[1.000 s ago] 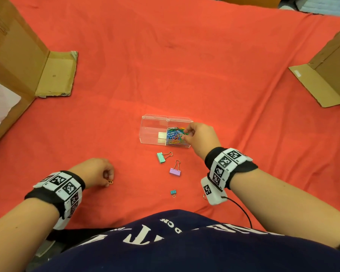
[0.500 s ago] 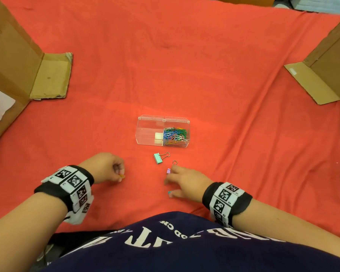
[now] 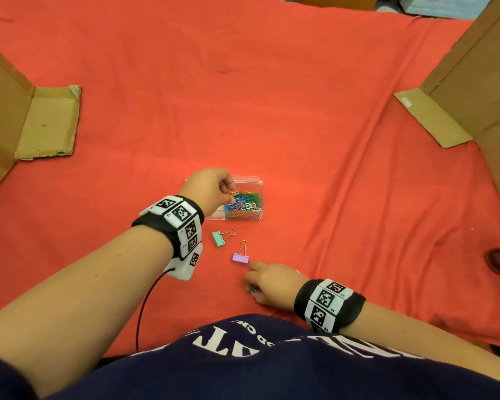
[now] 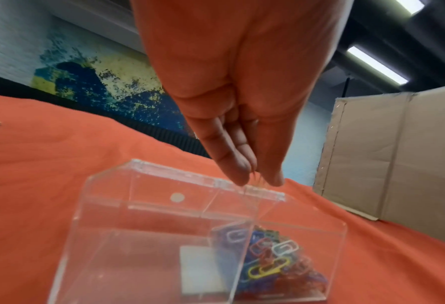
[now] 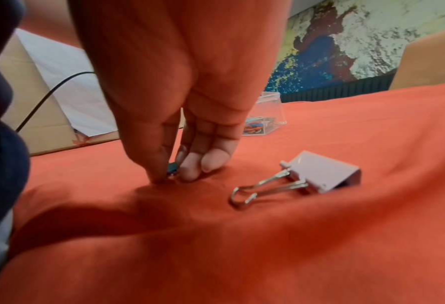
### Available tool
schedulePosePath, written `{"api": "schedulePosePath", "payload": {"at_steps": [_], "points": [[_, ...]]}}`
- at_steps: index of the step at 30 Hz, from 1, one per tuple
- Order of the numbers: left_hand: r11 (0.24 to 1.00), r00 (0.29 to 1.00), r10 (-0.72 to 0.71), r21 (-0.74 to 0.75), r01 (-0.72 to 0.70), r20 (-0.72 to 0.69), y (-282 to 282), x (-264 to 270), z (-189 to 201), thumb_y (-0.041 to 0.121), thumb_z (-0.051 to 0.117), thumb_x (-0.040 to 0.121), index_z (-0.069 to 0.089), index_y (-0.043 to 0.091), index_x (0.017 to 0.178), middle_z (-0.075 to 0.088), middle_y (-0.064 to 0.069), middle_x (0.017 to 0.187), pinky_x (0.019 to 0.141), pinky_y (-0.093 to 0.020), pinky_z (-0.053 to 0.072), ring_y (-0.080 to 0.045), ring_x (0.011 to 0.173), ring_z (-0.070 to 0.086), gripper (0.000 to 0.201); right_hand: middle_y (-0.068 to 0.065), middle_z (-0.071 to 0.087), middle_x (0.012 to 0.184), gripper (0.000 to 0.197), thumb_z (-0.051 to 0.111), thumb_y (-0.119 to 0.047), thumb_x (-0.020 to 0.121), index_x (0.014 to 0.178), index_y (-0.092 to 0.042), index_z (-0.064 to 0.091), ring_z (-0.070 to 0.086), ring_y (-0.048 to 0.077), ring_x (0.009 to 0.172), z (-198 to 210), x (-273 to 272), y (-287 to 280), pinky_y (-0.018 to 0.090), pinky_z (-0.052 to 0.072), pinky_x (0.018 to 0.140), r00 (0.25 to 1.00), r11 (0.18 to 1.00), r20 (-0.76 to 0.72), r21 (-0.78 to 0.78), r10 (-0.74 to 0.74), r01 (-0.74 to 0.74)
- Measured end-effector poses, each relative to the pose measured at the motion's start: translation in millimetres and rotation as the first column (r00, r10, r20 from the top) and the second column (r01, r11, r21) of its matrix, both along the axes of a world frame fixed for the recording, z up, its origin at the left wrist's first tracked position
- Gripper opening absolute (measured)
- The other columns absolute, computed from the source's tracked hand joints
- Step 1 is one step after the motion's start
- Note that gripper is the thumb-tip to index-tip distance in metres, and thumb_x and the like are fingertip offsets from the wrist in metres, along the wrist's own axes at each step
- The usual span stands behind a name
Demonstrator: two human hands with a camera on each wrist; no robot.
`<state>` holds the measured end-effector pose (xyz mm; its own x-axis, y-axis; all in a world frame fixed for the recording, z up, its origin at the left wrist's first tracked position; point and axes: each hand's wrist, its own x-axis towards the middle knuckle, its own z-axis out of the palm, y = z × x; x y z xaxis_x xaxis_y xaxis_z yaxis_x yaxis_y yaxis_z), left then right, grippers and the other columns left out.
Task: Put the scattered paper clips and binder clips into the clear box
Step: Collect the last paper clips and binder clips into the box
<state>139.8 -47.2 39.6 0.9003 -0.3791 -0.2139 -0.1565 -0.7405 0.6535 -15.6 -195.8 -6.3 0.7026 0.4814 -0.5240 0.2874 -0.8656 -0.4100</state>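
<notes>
clear plastic box (image 3: 244, 197), half full of coloured paper clips (image 3: 244, 204), sits mid-cloth, and now the left hand (image 3: 211, 189) has swung over it, fingertips (image 4: 242, 172) pressed together on something too thin to identify. right hand (image 3: 267, 281), a moment ago at the box, pinches the tiny blue binder clip (image 5: 172, 167) off the orange cloth (image 3: 300, 125); mint binder clip (image 3: 219, 238) and lilac binder clip (image 3: 240, 257) wait just below the box.

Red cloth (image 3: 300, 111) over surface; cardboard panels (image 3: 479, 82) both sides; ceiling strip lights (image 4: 377, 64).

Paper clips (image 3: 244, 204) in box's (image 3: 259, 183) right compartment; two binder clips (image 3: 240, 256) just before it.
</notes>
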Motion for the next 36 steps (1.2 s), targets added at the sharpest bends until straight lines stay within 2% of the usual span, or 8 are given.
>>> {"api": "schedulePosePath", "payload": {"at_steps": [2, 6, 8, 14, 20, 30, 33, 36], "points": [[0.999, 0.999, 0.033, -0.015, -0.033, -0.022, 0.9, 2.5, -5.2, 0.012, 0.078, 0.066, 0.066, 0.013, 0.084, 0.061, -0.001, 0.077, 0.071, -0.030, 0.046, -0.016, 0.070, 0.054, 0.022, 0.010, 0.054, 0.112, 0.017, 0.051, -0.014, 0.083, 0.097, -0.014, 0.061, 0.058, 0.034, 0.095, -1.2, 0.2, -2.2, 0.039, 0.046, 0.077, 1.000, 0.999, 0.002, 0.030, -0.027, 0.026], [0.994, 0.998, 0.067, -0.081, -0.068, -0.013, 8.8, -6.7, -10.1, 0.011, 0.075, 0.069, 0.067, 0.014, 0.080, 0.057, 0.009, 0.066, 0.058, -0.009, 0.039, -0.003, 0.059, 0.051, 0.014, 0.007, 0.056, 0.110, 0.016, 0.053, -0.015, 0.081, 0.095, -0.016, 0.061, 0.058, 0.031, 0.096, -0.6, 5.9, -6.4, 0.038, 0.047, 0.080, 0.996, 0.992, 0.014, 0.082, -0.094, 0.092], [0.998, 0.999, 0.022, -0.055, -0.024, -0.024, 15.3, -19.5, -14.8, 0.010, 0.072, 0.072, 0.067, 0.013, 0.078, 0.057, 0.011, 0.063, 0.056, -0.011, 0.038, 0.001, 0.055, 0.050, 0.008, 0.007, 0.057, 0.106, 0.015, 0.054, -0.016, 0.081, 0.094, -0.017, 0.061, 0.058, 0.029, 0.095, 1.9, 13.6, -7.8, 0.037, 0.047, 0.080, 0.990, 0.985, 0.034, 0.110, -0.140, 0.135], [0.945, 0.968, -0.223, 0.219, 0.244, -0.116, 37.3, -52.9, -41.7, 0.024, 0.069, 0.076, 0.069, 0.018, 0.091, 0.062, -0.004, 0.101, 0.087, -0.032, 0.043, -0.021, 0.098, 0.057, 0.016, 0.007, 0.061, 0.097, 0.012, 0.058, -0.011, 0.078, 0.090, -0.015, 0.059, 0.054, 0.019, 0.081, 22.9, 54.9, 0.1, 0.028, 0.040, 0.071, 0.931, 0.926, 0.163, 0.252, -0.327, 0.282], [0.949, 0.973, -0.217, 0.216, 0.229, -0.081, 39.1, -60.3, -44.7, 0.020, 0.072, 0.073, 0.066, 0.014, 0.091, 0.060, -0.006, 0.104, 0.090, -0.030, 0.039, -0.022, 0.103, 0.051, 0.020, 0.004, 0.064, 0.097, 0.018, 0.059, -0.006, 0.075, 0.089, -0.015, 0.055, 0.057, 0.023, 0.087, 37.9, 96.9, 27.3, 0.034, 0.045, 0.075, 0.847, 0.831, 0.198, 0.395, -0.493, 0.391], [0.971, 0.986, -0.165, 0.169, 0.168, -0.031, 48.1, -68.4, -49.8, 0.009, 0.061, 0.072, 0.065, 0.012, 0.086, 0.060, -0.008, 0.098, 0.086, -0.029, 0.040, -0.025, 0.099, 0.054, 0.015, 0.004, 0.061, 0.104, 0.017, 0.060, -0.016, 0.081, 0.097, -0.018, 0.057, 0.059, 0.025, 0.093, 36.7, 109.8, 45.5, 0.035, 0.045, 0.077, 0.878, 0.885, 0.252, 0.347, -0.407, 0.311], [0.992, 0.996, -0.077, 0.099, 0.073, 0.038, 53.1, -70.5, -43.5, 0.011, 0.065, 0.072, 0.065, 0.012, 0.085, 0.060, -0.006, 0.093, 0.078, -0.023, 0.037, -0.023, 0.092, 0.055, 0.012, 0.004, 0.065, 0.094, 0.013, 0.063, -0.023, 0.081, 0.093, -0.018, 0.059, 0.061, 0.025, 0.088, 33.8, 95.9, 33.3, 0.030, 0.043, 0.072, 0.928, 0.942, 0.234, 0.244, -0.289, 0.232], [1.000, 0.993, 0.009, -0.028, -0.005, 0.117, 57.0, -72.0, -31.8, 0.010, 0.069, 0.071, 0.065, 0.013, 0.082, 0.060, -0.002, 0.090, 0.073, -0.020, 0.034, -0.018, 0.085, 0.054, 0.012, 0.006, 0.063, 0.102, 0.031, 0.069, -0.033, 0.077, 0.101, -0.017, 0.058, 0.059, 0.026, 0.092, 23.6, 78.5, 18.2, 0.032, 0.043, 0.074, 0.988, 0.992, 0.108, 0.072, -0.108, 0.100]]}}
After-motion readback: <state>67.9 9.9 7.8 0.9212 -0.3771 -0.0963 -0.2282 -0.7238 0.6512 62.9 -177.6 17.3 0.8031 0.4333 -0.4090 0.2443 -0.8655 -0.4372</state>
